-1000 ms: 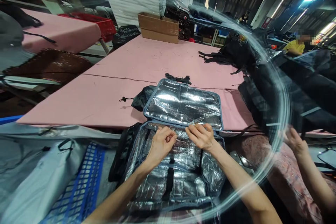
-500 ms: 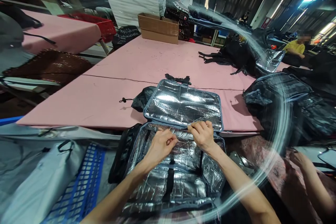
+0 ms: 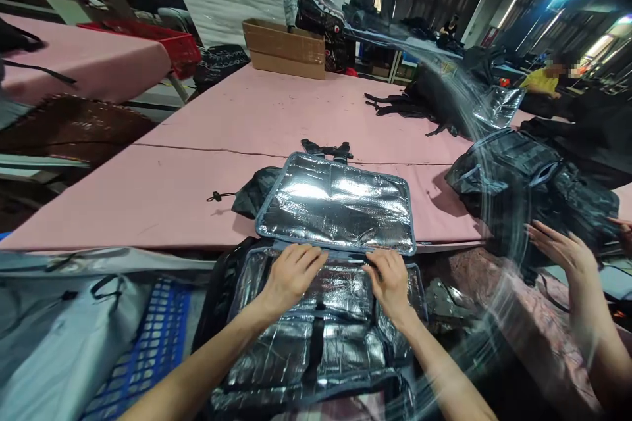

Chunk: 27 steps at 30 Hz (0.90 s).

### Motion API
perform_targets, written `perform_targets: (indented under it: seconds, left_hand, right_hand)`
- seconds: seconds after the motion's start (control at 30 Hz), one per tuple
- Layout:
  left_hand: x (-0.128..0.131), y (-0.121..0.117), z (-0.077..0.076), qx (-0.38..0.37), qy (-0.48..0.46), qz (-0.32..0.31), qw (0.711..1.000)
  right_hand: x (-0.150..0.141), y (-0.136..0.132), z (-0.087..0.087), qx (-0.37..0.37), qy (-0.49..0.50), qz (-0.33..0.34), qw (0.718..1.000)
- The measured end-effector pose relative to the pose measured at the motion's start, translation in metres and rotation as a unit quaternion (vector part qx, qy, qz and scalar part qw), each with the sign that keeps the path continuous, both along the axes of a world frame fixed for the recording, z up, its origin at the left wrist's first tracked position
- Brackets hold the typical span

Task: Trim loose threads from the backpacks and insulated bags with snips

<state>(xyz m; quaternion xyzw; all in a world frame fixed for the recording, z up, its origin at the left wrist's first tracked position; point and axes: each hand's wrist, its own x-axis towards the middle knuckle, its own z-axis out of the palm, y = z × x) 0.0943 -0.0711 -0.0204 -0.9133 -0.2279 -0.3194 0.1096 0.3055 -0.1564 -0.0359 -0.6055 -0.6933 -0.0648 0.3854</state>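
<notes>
An insulated bag (image 3: 291, 355) with a silver foil lining lies open at the table's front edge, its foil-lined flap (image 3: 340, 200) folded back onto the pink tabletop. My left hand (image 3: 296, 276) is closed on the seam at the bag's back rim, fingertips curled over it. To its right, my right hand (image 3: 390, 279) is closed too, at the same seam. A thin tool, dark with a shiny tip, pokes out from its fingers; its kind is too small to make out. Black straps with buckles (image 3: 326, 150) stick out behind the flap.
At the right, a co-worker's hand (image 3: 563, 247) is by another dark bag (image 3: 523, 177). A cardboard box (image 3: 284, 49) stands at the back of the pink table (image 3: 187, 191). Lower left are a blue plastic basket (image 3: 160, 325) and a grey bag (image 3: 93, 335).
My left hand has gone from a pinch above the lining to the rim seam. My right hand has lowered slightly. The co-worker's hand has risen to the dark bag. The view has shifted slightly.
</notes>
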Motion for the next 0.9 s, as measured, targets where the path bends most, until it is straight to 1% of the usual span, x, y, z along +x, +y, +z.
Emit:
perform_targets:
  seconds: [0.07, 0.13, 0.2, 0.27, 0.4, 0.5, 0.6, 0.67, 0.83, 0.9]
  left_hand:
    - [-0.006, -0.005, -0.011, 0.016, -0.025, -0.023, 0.999]
    - [-0.008, -0.006, -0.012, -0.005, -0.028, -0.013, 0.999]
    - [-0.004, -0.004, -0.004, -0.047, -0.015, 0.007, 0.999]
    - [0.001, 0.001, 0.009, -0.092, 0.021, 0.021, 0.995]
    - [0.015, 0.013, 0.031, -0.156, 0.145, 0.019, 0.977]
    - [0.026, 0.017, 0.039, -0.192, 0.222, 0.012, 0.956]
    - [0.032, 0.018, 0.040, -0.189, 0.258, 0.003, 0.947]
    - [0.033, 0.016, 0.039, -0.194, 0.246, 0.005, 0.950]
    - [0.033, 0.010, 0.033, -0.263, 0.093, 0.016, 0.960]
    - [0.035, 0.009, 0.032, -0.277, 0.061, 0.008, 0.959]
  right_hand:
    - [-0.004, -0.008, -0.009, 0.032, -0.031, -0.007, 0.999]
    - [-0.006, -0.011, -0.014, 0.049, -0.047, -0.007, 0.998]
    - [-0.006, -0.011, -0.016, 0.050, -0.045, -0.005, 0.998]
    - [-0.005, -0.011, -0.015, 0.041, -0.039, 0.002, 0.998]
    - [-0.002, -0.012, -0.010, 0.025, -0.020, 0.015, 0.999]
    - [0.000, -0.012, -0.006, 0.003, 0.004, 0.030, 1.000]
    - [0.003, -0.013, 0.000, -0.015, 0.043, 0.046, 0.998]
    - [0.005, -0.015, 0.003, -0.015, 0.068, 0.049, 0.996]
    - [0.007, -0.022, 0.005, -0.002, 0.087, 0.066, 0.994]
    - [0.007, -0.024, 0.003, 0.000, 0.094, 0.066, 0.993]
